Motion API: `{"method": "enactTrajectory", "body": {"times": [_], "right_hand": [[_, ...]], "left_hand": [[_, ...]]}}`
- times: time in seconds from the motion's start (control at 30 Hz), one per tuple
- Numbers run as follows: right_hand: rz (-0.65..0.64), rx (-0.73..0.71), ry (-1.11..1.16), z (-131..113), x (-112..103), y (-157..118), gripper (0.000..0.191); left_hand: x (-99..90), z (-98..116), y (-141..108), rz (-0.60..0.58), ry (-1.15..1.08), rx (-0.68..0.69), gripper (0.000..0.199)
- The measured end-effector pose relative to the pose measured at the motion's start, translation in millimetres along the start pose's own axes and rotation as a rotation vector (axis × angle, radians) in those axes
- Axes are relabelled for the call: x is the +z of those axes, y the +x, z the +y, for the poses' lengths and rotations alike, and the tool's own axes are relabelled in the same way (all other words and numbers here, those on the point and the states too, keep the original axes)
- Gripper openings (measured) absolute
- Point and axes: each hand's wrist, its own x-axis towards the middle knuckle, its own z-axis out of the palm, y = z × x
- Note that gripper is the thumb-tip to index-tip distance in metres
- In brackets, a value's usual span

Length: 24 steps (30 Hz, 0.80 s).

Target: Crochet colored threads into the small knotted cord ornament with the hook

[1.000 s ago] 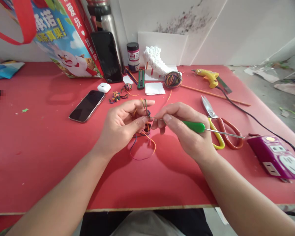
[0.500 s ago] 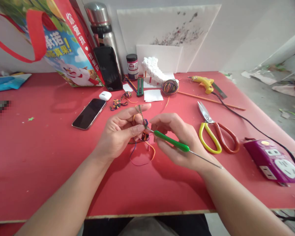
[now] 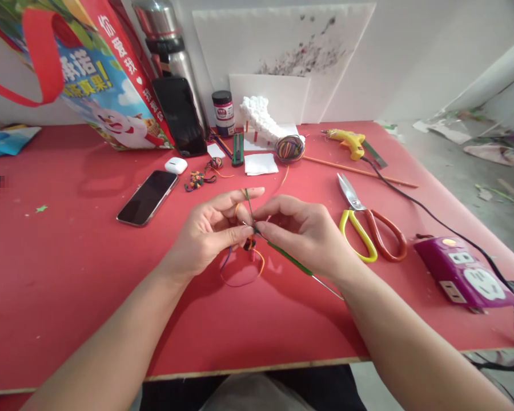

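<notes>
My left hand (image 3: 209, 231) pinches a small dark crochet piece (image 3: 250, 244) in multicoloured yarn, mostly hidden by the fingers. A strand of yarn (image 3: 249, 205) runs over its outstretched index finger. My right hand (image 3: 302, 231) grips a crochet hook (image 3: 294, 260) with a green handle, its thin metal end trailing toward my wrist. The hook's tip meets the yarn at the left fingertips, where both hands almost touch. Below them a loose loop of yarn (image 3: 240, 285), purple and orange, hangs over the red table. From the yarn ball (image 3: 289, 148) a strand comes toward my hands.
Scissors (image 3: 360, 222), a yellow glue gun (image 3: 349, 142) with a cable and a purple power socket (image 3: 466, 274) lie to the right. Leftward are a phone (image 3: 148, 198), an earbud case (image 3: 176, 165) and a small crocheted piece (image 3: 197, 181). A shopping bag (image 3: 111, 85) and flask (image 3: 182, 74) stand behind.
My right fingers have closed in over the hook and moved up against the left fingertips. The hook's handle has tilted lower and is more covered. The whole view has shifted slightly.
</notes>
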Motion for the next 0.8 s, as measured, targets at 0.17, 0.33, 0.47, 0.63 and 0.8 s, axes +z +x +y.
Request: {"method": "enactTrajectory", "body": {"times": [0.17, 0.33, 0.47, 0.63, 0.8], "right_hand": [[-0.010, 0.113, -0.017, -2.4, -0.9, 0.6, 0.012], [-0.059, 0.212, 0.100, -1.8, -2.9, 4.4, 0.015], [-0.033, 0.238, 0.208, -3.6, -2.6, 4.7, 0.012], [-0.139, 0.329, 0.565, -6.1, -5.2, 5.5, 0.020], [-0.291, 0.437, 0.813, -2.4, -10.2, 7.2, 0.022]], "left_hand": [[-0.2, -2.8, 0.7, 0.018, 0.091, -0.001, 0.043], [0.1, -4.7, -0.5, -0.007, 0.121, 0.004, 0.041], [-1.1, -5.3, 0.4, -0.044, 0.057, 0.022, 0.040], [-4.1, -6.1, 1.7, -0.119, 0.012, -0.010, 0.043], [-3.8, -5.1, 0.8, -0.150, -0.042, 0.013, 0.044]]}}
